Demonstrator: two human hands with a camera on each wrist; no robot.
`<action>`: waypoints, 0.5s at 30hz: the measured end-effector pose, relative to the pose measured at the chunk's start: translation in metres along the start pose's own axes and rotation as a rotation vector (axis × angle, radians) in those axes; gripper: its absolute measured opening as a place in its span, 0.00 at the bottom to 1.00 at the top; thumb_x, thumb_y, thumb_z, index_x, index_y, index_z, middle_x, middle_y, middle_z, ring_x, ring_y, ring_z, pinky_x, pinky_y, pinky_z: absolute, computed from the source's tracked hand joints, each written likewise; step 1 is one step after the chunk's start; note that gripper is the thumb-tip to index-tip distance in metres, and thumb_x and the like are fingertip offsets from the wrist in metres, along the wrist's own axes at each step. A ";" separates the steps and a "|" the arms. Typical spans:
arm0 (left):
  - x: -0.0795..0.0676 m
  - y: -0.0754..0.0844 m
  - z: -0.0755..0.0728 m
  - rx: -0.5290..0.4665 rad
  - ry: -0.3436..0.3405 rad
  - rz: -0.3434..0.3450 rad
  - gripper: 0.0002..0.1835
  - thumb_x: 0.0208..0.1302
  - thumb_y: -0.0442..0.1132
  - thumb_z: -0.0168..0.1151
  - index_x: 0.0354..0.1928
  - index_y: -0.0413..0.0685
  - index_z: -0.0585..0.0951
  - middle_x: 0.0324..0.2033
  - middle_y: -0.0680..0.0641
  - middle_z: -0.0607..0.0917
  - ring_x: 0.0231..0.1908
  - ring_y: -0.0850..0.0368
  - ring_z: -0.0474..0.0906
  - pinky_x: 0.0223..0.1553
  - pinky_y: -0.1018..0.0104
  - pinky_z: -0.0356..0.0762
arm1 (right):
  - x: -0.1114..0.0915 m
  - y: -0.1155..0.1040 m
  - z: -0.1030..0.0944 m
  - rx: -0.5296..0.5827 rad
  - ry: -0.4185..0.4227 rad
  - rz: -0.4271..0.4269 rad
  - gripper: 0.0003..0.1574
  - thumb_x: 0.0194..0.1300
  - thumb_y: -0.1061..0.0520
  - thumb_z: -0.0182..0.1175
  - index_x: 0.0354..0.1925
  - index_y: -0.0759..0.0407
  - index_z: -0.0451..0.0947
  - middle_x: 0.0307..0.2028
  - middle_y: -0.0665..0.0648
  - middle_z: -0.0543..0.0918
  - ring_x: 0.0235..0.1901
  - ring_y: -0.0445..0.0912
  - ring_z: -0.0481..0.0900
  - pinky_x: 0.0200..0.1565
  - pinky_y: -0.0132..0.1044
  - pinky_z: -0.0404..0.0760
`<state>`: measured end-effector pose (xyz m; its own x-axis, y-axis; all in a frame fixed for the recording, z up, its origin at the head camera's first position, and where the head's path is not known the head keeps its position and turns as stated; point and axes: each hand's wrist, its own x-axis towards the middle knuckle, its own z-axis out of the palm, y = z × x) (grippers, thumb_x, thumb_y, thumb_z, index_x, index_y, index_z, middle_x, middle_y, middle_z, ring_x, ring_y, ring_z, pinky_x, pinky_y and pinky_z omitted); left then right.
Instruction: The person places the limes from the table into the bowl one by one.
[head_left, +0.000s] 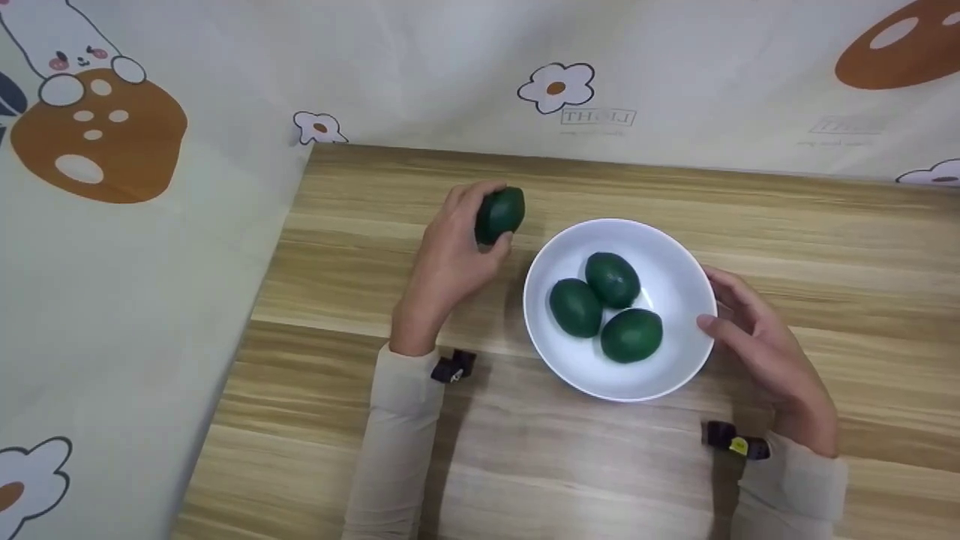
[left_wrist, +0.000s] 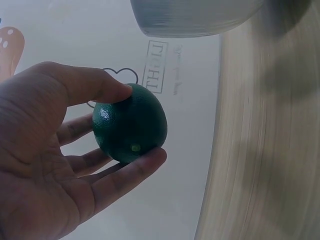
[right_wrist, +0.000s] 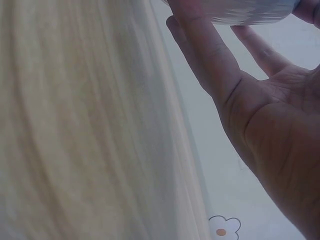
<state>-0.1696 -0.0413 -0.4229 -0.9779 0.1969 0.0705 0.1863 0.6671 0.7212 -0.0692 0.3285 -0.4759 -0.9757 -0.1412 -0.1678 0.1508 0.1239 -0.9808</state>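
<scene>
My left hand [head_left: 454,251] holds a dark green lime [head_left: 501,215] to the left of a white bowl [head_left: 681,289]. In the left wrist view the thumb lies on one side of this lime [left_wrist: 131,122] and fingers on the other; a small pale stem spot shows on its skin. Several limes lie in the bowl, grouped left of its middle: an upper lime [head_left: 613,280], a left lime [head_left: 576,308] and a lower lime [head_left: 632,335]. At the bowl's right side, my right hand [head_left: 776,360] grips the rim, thumb over the edge and fingers along the outside wall.
A wood-grain table [head_left: 570,465] lies under the hands and bowl. Behind it and along the left hangs a pale sheet [head_left: 420,75] printed with flowers and brown shapes. Small dark devices sit at the left cuff [head_left: 405,382] and right cuff [head_left: 802,480].
</scene>
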 end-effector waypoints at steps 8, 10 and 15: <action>0.000 0.000 0.000 0.000 -0.007 0.011 0.32 0.68 0.39 0.71 0.73 0.52 0.73 0.70 0.44 0.76 0.66 0.47 0.77 0.71 0.47 0.76 | -0.001 -0.002 0.000 -0.020 -0.015 0.009 0.34 0.78 0.63 0.58 0.78 0.55 0.66 0.68 0.41 0.76 0.61 0.33 0.80 0.54 0.27 0.86; -0.001 0.000 0.000 0.000 -0.006 0.013 0.32 0.68 0.39 0.71 0.73 0.52 0.73 0.70 0.44 0.76 0.66 0.47 0.77 0.71 0.47 0.76 | -0.001 -0.002 0.000 -0.009 -0.015 0.011 0.35 0.77 0.63 0.58 0.78 0.55 0.66 0.68 0.41 0.76 0.61 0.33 0.81 0.53 0.27 0.86; -0.002 0.001 0.000 -0.009 -0.011 0.030 0.32 0.69 0.39 0.70 0.73 0.52 0.73 0.70 0.42 0.75 0.64 0.45 0.78 0.69 0.46 0.77 | 0.000 0.001 0.000 0.072 -0.004 -0.004 0.34 0.75 0.69 0.56 0.76 0.57 0.67 0.65 0.44 0.80 0.58 0.37 0.83 0.50 0.31 0.89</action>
<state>-0.1679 -0.0412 -0.4227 -0.9706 0.2251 0.0849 0.2151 0.6542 0.7251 -0.0685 0.3285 -0.4770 -0.9756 -0.1451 -0.1645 0.1585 0.0521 -0.9860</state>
